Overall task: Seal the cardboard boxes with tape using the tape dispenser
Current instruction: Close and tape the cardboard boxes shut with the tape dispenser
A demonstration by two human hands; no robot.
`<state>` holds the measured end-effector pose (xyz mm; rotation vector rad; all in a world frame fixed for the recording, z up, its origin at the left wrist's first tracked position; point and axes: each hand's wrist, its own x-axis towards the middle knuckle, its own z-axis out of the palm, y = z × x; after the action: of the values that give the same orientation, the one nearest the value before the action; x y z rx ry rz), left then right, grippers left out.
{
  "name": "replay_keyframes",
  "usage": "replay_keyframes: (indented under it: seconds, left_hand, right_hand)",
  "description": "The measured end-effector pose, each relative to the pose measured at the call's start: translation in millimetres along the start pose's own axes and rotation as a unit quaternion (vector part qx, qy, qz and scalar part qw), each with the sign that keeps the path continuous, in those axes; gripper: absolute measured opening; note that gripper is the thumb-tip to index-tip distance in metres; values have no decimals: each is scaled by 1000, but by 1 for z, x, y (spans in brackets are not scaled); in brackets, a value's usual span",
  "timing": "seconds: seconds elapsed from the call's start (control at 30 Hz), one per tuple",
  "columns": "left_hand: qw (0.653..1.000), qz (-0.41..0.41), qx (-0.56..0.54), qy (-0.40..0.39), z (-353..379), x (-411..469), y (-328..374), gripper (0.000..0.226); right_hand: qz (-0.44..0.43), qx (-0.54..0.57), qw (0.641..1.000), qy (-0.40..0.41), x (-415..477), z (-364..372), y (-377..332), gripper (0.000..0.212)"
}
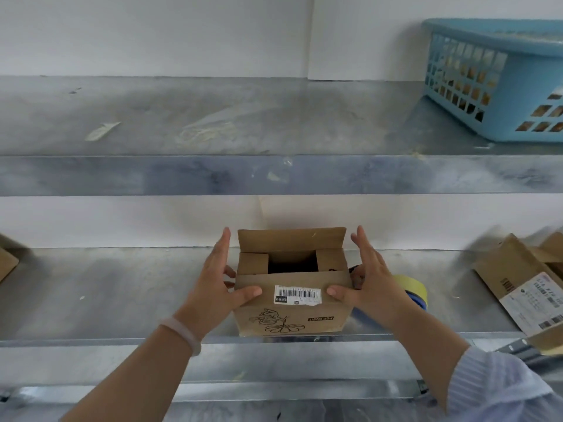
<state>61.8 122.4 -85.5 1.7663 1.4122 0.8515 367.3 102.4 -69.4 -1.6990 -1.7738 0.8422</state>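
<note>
A small brown cardboard box (292, 315) with a barcode label and a flower drawing stands near the front edge of the lower metal shelf (122, 293). Its far flap stands upright, the two side flaps lie folded in, and a dark gap shows in the middle. My left hand (219, 284) grips the box's left side, thumb pressing on the near flap. My right hand (365, 284) grips the right side the same way. Behind my right hand lies a tape dispenser (416, 292) with a yellowish tape roll and blue body, mostly hidden.
More cardboard boxes with shipping labels (524, 287) lie at the shelf's right end, and another box corner (6, 263) shows at the left edge. A blue plastic basket (499, 86) sits on the upper shelf, right side. White wall behind.
</note>
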Motion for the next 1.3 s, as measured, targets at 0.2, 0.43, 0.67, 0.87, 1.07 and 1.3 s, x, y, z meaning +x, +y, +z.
replay_keyframes:
  seconds: [0.2, 0.43, 0.67, 0.87, 1.07, 1.3]
  left_hand:
    - [998, 27, 52, -37, -9, 12, 4, 102]
    - [986, 47, 157, -17, -9, 4, 2, 55]
    - [921, 82, 378, -43, -16, 11, 20, 70]
    - [912, 133, 371, -112, 25, 4, 32, 63]
    - [940, 128, 308, -74, 26, 7, 24, 61]
    - [952, 126, 277, -31, 33, 4, 31, 58]
  right_hand:
    - [-48, -14, 998, -29, 13, -8, -1, 124]
    - [-103, -91, 990, -17, 0, 3, 14, 47]
    - [-69, -259, 963, -38, -9, 10, 6, 81]
    - [-53, -258, 963, -58, -12, 12, 0, 79]
    - [-15, -155, 988, -8, -17, -16, 28, 62]
    - [144, -149, 978, -30, -39, -58, 110, 74]
